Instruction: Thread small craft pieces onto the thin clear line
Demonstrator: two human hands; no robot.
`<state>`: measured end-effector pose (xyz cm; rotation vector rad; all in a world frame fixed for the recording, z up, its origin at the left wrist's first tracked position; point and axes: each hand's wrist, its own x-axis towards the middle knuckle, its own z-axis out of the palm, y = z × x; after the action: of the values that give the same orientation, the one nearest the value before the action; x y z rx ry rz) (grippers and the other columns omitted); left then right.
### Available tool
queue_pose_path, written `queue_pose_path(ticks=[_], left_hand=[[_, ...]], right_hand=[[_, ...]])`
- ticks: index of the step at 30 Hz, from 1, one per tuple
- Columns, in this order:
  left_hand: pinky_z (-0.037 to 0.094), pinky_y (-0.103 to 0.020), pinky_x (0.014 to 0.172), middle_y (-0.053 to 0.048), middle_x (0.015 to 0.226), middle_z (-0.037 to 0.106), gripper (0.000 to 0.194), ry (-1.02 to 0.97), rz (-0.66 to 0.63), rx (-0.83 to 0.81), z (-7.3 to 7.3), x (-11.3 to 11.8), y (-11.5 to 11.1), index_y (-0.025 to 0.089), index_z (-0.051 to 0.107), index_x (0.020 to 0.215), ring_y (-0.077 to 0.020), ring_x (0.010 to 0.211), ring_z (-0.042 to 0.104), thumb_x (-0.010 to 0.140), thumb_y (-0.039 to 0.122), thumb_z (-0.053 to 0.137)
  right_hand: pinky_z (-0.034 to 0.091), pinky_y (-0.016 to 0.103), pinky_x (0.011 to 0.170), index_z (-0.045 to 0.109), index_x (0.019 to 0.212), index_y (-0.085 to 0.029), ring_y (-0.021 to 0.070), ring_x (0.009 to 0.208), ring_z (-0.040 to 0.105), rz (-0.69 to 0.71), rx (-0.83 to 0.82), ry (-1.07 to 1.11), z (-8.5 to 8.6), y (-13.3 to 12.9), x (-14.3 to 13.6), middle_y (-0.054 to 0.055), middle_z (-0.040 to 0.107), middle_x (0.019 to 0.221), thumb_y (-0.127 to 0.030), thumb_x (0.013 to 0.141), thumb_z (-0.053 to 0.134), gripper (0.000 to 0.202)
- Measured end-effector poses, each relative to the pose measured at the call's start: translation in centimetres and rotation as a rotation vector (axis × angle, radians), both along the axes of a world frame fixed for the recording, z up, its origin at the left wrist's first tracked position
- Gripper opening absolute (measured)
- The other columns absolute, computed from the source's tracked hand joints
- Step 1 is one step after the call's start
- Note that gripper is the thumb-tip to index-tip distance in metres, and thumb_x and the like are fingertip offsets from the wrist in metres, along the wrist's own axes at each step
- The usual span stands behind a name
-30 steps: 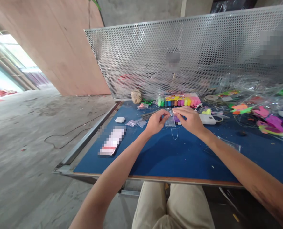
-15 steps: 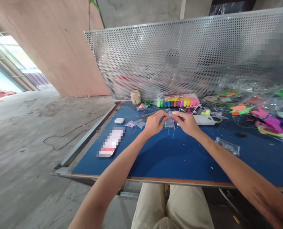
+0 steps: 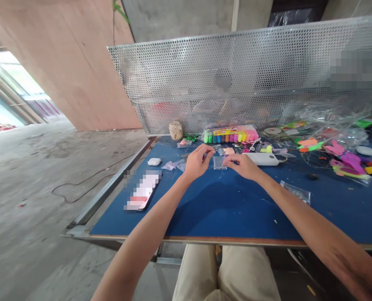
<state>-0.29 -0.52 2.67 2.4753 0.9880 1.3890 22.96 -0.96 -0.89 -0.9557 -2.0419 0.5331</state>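
A small clear plastic bag [image 3: 219, 163] is between my hands over the blue tabletop. My right hand [image 3: 242, 165] pinches it at its right edge with thumb and fingertips. Left of the bag and slightly higher, my left hand [image 3: 198, 162] has thumb and fingers drawn together, apart from my right hand. Whatever is in that pinch is too small to make out. Beyond the bag lies a peach-coloured piece [image 3: 229, 151] in clear wrapping. A white power strip [image 3: 261, 159] sits just behind my right hand.
A pack of coloured clay [image 3: 231, 136] stands before the perforated metal panel [image 3: 186, 79]. On the left are a white earbud case [image 3: 154, 161], a phone [image 3: 144, 190] and a small lilac packet [image 3: 169, 166]. Colourful foam pieces [image 3: 349, 159] clutter the right; another clear bag [image 3: 295, 192] lies near my right forearm.
My hands were together at the top of the clear bag and have come apart. The left has drawn away to the left, while the right stays at the bag, slightly lower.
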Motion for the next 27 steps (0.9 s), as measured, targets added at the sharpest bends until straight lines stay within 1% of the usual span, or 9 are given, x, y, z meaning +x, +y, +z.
queue_pose_path(ticks=[3, 5, 8, 12, 15, 19, 21, 23, 27], left_hand=[[0.04, -0.024, 0.065, -0.003, 0.086, 0.062, 0.02, -0.099, 0.021, -0.067, 0.1, -0.9, 1.0, 0.017, 0.06, 0.094, -0.0112, 0.067, 0.049, 0.098, 0.032, 0.047], [0.038, -0.023, 0.061, -0.001, 0.08, 0.06, 0.02, -0.13, -0.014, -0.164, -0.1, -1.4, 1.8, 0.018, 0.06, 0.093, -0.0106, 0.062, 0.047, 0.097, 0.034, 0.048], [0.038, -0.023, 0.06, 0.0, 0.077, 0.059, 0.021, -0.185, -0.066, -0.309, -0.8, -1.7, 2.7, 0.018, 0.059, 0.091, -0.0109, 0.063, 0.047, 0.096, 0.036, 0.049], [0.037, -0.023, 0.062, 0.001, 0.077, 0.058, 0.02, -0.212, -0.054, -0.346, -1.7, -1.2, 2.8, 0.018, 0.06, 0.092, -0.0104, 0.064, 0.046, 0.094, 0.036, 0.051], [0.038, -0.023, 0.065, 0.0, 0.078, 0.057, 0.021, -0.272, -0.155, -0.403, -1.8, -0.9, 2.7, 0.017, 0.061, 0.091, -0.0107, 0.068, 0.047, 0.093, 0.037, 0.054], [0.034, -0.022, 0.058, 0.001, 0.075, 0.053, 0.027, -0.401, -0.28, -0.532, -1.9, -0.5, 2.5, 0.017, 0.06, 0.09, -0.0092, 0.062, 0.042, 0.092, 0.044, 0.055], [0.036, -0.022, 0.06, 0.0, 0.076, 0.054, 0.029, -0.414, -0.289, -0.532, -2.0, 0.0, 2.1, 0.016, 0.06, 0.091, -0.0097, 0.064, 0.044, 0.091, 0.045, 0.057], [0.039, -0.022, 0.066, -0.001, 0.078, 0.057, 0.029, -0.382, -0.285, -0.483, -2.0, 0.8, 1.5, 0.016, 0.062, 0.092, -0.0111, 0.07, 0.048, 0.091, 0.044, 0.059], [0.039, -0.023, 0.063, -0.001, 0.08, 0.058, 0.029, -0.317, -0.249, -0.416, -2.0, 2.0, 0.3, 0.016, 0.062, 0.094, -0.0108, 0.067, 0.048, 0.093, 0.044, 0.056]], right_hand=[[0.05, 0.036, 0.087, 0.076, 0.089, -0.024, 0.0229, 0.092, 0.068, 0.045, 0.034, -0.053, 0.1, -0.2, 0.5, 0.005, 0.076, 0.093, -0.037, 0.095, 0.052, 0.028], [0.05, 0.036, 0.083, 0.076, 0.097, -0.024, 0.0229, 0.087, 0.068, 0.017, 0.048, -0.056, 0.4, -0.4, 0.9, 0.005, 0.075, 0.089, -0.037, 0.096, 0.051, 0.028], [0.05, 0.034, 0.074, 0.074, 0.101, -0.023, 0.0214, 0.075, 0.066, -0.058, 0.04, 0.016, 0.9, -0.9, 1.0, 0.005, 0.072, 0.085, -0.039, 0.095, 0.052, 0.027], [0.047, 0.031, 0.067, 0.07, 0.093, -0.022, 0.0192, 0.069, 0.061, -0.068, -0.035, 0.154, 1.0, -1.6, -0.2, 0.002, 0.065, 0.072, -0.043, 0.095, 0.053, 0.027], [0.044, 0.031, 0.067, 0.068, 0.089, -0.021, 0.0185, 0.069, 0.058, -0.039, -0.071, 0.272, 0.4, -1.8, -1.5, 0.002, 0.062, 0.07, -0.045, 0.095, 0.053, 0.029], [0.041, 0.03, 0.065, 0.064, 0.083, -0.02, 0.0162, 0.065, 0.051, 0.036, -0.179, 0.462, -0.6, -1.9, -2.9, 0.0, 0.057, 0.067, -0.05, 0.093, 0.056, 0.032], [0.039, 0.029, 0.063, 0.064, 0.083, -0.02, 0.0152, 0.064, 0.048, 0.078, -0.218, 0.534, -0.8, -2.0, -3.5, 0.0, 0.057, 0.069, -0.052, 0.091, 0.057, 0.033], [0.037, 0.029, 0.061, 0.065, 0.083, -0.02, 0.0142, 0.062, 0.045, 0.106, -0.231, 0.599, -0.9, -2.1, -4.1, 0.0, 0.054, 0.068, -0.052, 0.09, 0.059, 0.033], [0.034, 0.028, 0.058, 0.065, 0.079, -0.02, 0.0134, 0.06, 0.041, 0.142, -0.308, 0.66, -0.7, -2.7, -4.7, -0.001, 0.049, 0.064, -0.053, 0.087, 0.064, 0.033]])
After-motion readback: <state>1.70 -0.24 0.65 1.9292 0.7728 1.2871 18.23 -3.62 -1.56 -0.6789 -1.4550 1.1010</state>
